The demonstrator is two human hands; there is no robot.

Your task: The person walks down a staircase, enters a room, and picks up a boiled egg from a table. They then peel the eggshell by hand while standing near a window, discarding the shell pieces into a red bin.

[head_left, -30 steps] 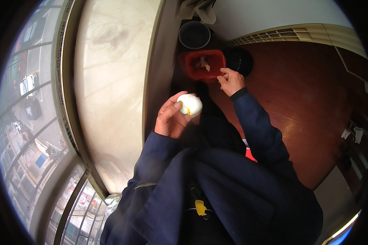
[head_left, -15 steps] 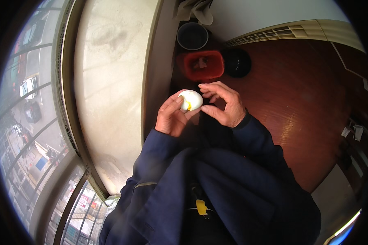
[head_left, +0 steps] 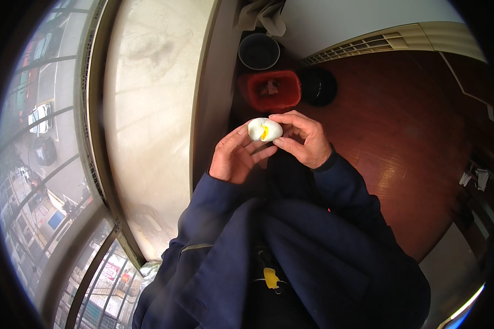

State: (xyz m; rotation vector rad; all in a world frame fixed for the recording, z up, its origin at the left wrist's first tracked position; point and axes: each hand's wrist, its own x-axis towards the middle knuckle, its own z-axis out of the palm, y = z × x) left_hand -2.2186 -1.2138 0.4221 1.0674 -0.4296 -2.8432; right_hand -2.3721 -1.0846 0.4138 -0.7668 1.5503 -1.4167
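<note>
A peeled boiled egg (head_left: 274,129) is between my two hands, its white split so that yellow yolk shows in the gap. My right hand (head_left: 307,140) pinches the egg's right end between thumb and fingers. On the other side, the thumb and forefinger of my left hand (head_left: 233,156) touch the egg's left end. The remaining left fingers reach loosely beneath it, and their contact with the egg is partly hidden.
Beyond my hands stands a red bin (head_left: 274,104) with scraps inside, beside a grey basin (head_left: 259,52) and a black round container (head_left: 318,86). A pale ledge (head_left: 148,120) runs along the barred window on my left. Reddish-brown flooring (head_left: 389,142) extends to the right.
The egg has moved slightly right and turned, so the yolk-filled split opens wider toward me. My right fingers, earlier held apart beside it, now grip its right end.
</note>
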